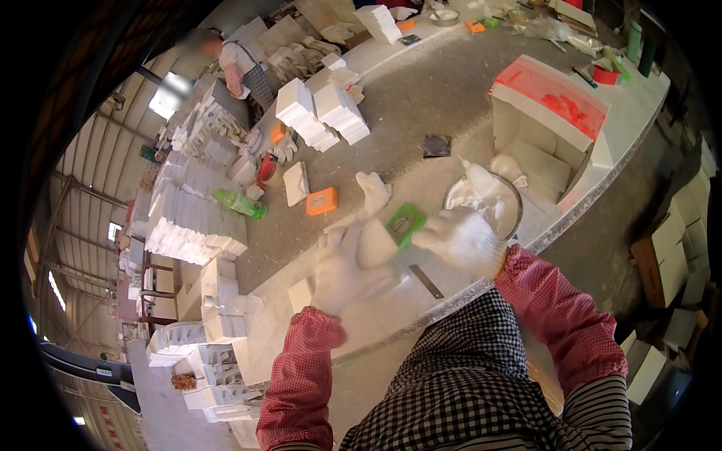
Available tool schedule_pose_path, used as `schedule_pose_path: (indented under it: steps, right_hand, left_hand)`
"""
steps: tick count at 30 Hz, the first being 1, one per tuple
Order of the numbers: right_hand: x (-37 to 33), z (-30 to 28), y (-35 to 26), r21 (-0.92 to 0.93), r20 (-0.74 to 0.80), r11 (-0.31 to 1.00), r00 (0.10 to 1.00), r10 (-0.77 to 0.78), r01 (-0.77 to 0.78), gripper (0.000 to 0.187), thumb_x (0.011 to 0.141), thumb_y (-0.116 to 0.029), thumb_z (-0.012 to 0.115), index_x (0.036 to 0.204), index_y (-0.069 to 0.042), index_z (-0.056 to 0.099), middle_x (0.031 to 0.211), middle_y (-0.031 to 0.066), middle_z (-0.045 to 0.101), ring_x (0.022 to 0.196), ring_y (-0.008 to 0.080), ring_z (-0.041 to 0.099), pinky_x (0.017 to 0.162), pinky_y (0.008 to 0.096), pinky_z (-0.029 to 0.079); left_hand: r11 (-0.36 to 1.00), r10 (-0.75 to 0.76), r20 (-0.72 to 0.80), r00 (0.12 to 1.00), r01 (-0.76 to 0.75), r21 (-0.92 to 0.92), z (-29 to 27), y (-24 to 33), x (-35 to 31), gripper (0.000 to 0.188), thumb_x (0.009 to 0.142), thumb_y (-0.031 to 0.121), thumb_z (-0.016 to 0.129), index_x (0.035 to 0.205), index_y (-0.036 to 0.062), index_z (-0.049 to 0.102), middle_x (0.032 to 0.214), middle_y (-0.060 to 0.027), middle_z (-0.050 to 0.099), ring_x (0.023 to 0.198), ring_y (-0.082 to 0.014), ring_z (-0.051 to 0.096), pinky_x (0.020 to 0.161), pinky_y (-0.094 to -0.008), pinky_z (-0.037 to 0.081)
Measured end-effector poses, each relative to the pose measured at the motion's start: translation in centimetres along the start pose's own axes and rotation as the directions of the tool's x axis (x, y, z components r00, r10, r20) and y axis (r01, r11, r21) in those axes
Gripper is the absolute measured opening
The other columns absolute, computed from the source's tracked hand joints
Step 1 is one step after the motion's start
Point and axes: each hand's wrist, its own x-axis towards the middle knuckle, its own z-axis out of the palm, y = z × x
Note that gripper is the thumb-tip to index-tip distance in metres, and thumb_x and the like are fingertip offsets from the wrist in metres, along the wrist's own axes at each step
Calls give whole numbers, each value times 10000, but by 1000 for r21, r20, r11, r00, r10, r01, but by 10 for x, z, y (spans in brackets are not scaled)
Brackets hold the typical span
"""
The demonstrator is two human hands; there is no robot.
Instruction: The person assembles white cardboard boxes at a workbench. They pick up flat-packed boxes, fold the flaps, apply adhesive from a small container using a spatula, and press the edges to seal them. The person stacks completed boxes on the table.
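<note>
White gloves cover both my hands. My left hand, blurred by motion, is closed around the edge of a white slab over the bench. My right hand has its fingers curled in; what they hold, if anything, is hidden. It is between a green rectangular block and a round bowl of white paste. A white, paste-covered piece sticks up from the bowl. A flat metal strip lies near the bench's front edge. Beyond my left hand lies a white glove-like item.
An open carton with a red flap stands right of the bowl. Farther off are an orange block, a green bottle and stacked white slabs. More stacks rise at left. Another person stands at far left.
</note>
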Motion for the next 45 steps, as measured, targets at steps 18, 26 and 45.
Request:
schedule_pose_path:
  steps: [18, 26, 45]
  right_hand:
    - [30, -27, -14, -87, 66, 983, 986, -155, 160, 111, 859, -195, 591, 839, -94, 634, 774, 81, 626, 758, 271, 650, 682, 398, 536]
    - [24, -22, -12, -63, 76, 992, 992, -103, 108, 93, 867, -169, 599, 878, -98, 657, 788, 88, 636, 762, 281, 663, 666, 415, 541]
    - [-3, 49, -64, 645, 156, 289, 492, 856, -708, 334, 970, -405, 627, 1136, -143, 752, 1004, 232, 716, 951, 429, 689, 831, 474, 543]
  left_hand:
    - [998, 46, -38, 998, -47, -35, 12, -19, -1, 855, 745, 516, 761, 1405, -1, 593, 1297, -219, 593, 1157, -423, 541, 1028, -493, 460]
    - [999, 8, 62, 998, -5, -50, -4, -11, -2, 932, 653, 462, 848, 1447, 55, 578, 1359, -201, 560, 1251, -398, 515, 1077, -467, 459]
    - [924, -337, -46, 940, 340, 177, 5, 27, 0, 629, 896, 456, 738, 1357, 59, 577, 1157, -253, 625, 1021, -447, 682, 857, -499, 568]
